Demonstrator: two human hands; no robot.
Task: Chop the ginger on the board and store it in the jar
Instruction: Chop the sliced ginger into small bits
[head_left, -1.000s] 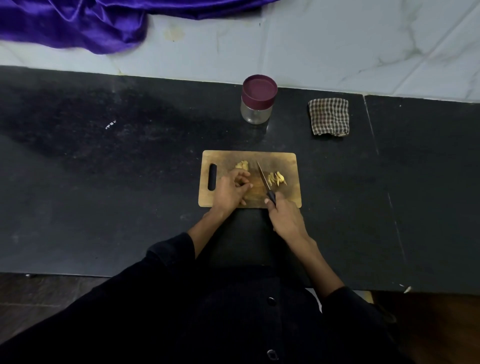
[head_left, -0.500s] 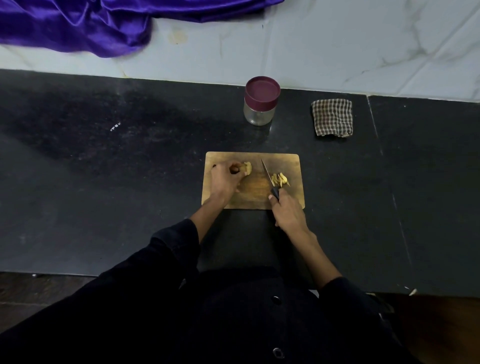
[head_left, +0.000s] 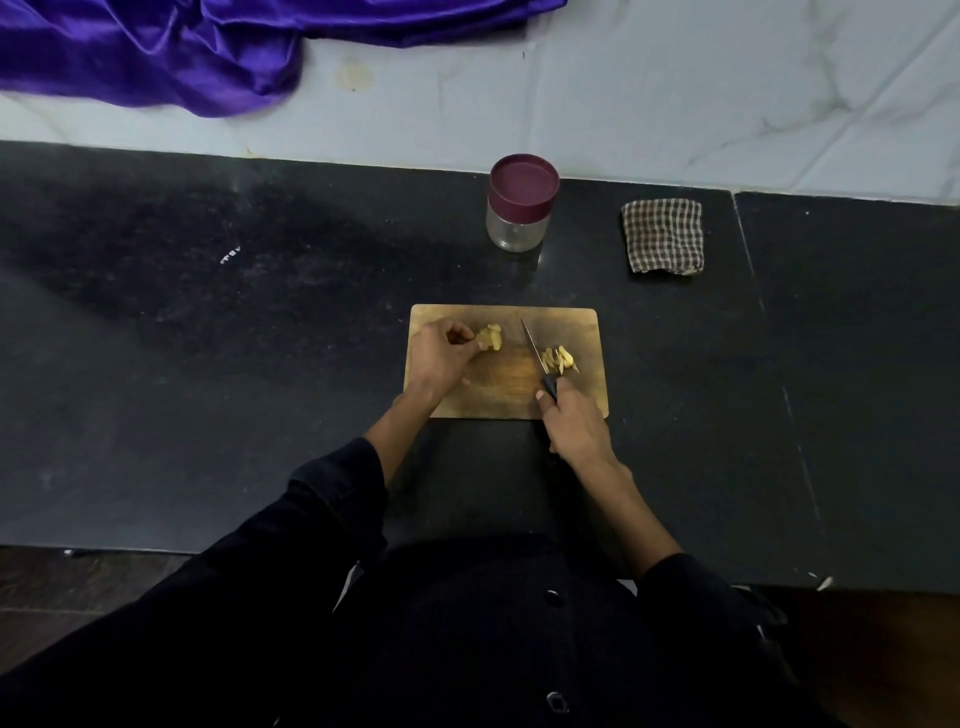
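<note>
A wooden chopping board (head_left: 582, 325) lies on the black counter in front of me. My left hand (head_left: 439, 358) pinches a whole ginger piece (head_left: 491, 336) at the board's upper left. Gripped in my right hand (head_left: 574, 423) is a black-handled knife (head_left: 535, 348), its blade pointing away from me over the board's middle. A small heap of cut ginger slices (head_left: 560, 359) sits just right of the blade. Behind the board stands a glass jar (head_left: 519, 210) with its maroon lid on.
A folded checked cloth (head_left: 664, 235) lies on the counter (head_left: 208, 364) right of the jar. Purple satin fabric (head_left: 156, 47) drapes over the pale marble ledge at the back left. A seam runs down the counter at the right.
My left hand moved up and left across the board from near the knife and took hold of the whole ginger piece. The knife hand stayed almost still.
</note>
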